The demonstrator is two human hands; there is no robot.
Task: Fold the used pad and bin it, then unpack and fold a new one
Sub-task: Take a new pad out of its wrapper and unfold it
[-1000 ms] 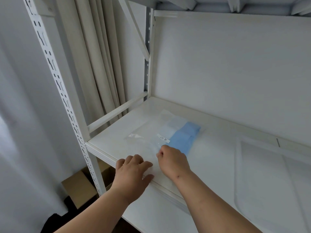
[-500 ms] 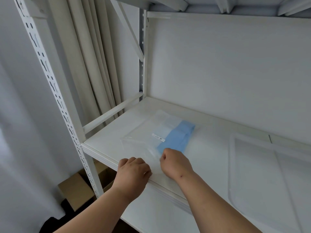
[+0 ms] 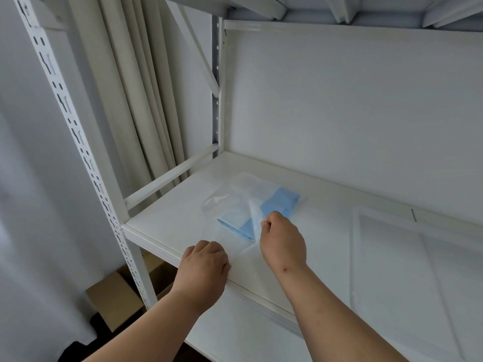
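Right hand (image 3: 282,241) pinches clear wrapper (image 3: 235,197) over blue pad (image 3: 281,202); left hand (image 3: 203,267) curled at shelf (image 3: 167,218) edge.

Wrapper peeled up off the pad

The right hand (image 3: 283,242) has risen from the shelf surface and now pinches the clear plastic wrapper (image 3: 235,198) at centre frame, lifting its near edge into a raised, crumpled flap where it earlier lay flat. The blue pad (image 3: 281,203) is more exposed: a pale blue corner now shows at the wrapper's lower left, uncovered. The left hand (image 3: 202,267) has curled from spread fingers into a loose fist near the shelf's front edge, lower centre of the frame.
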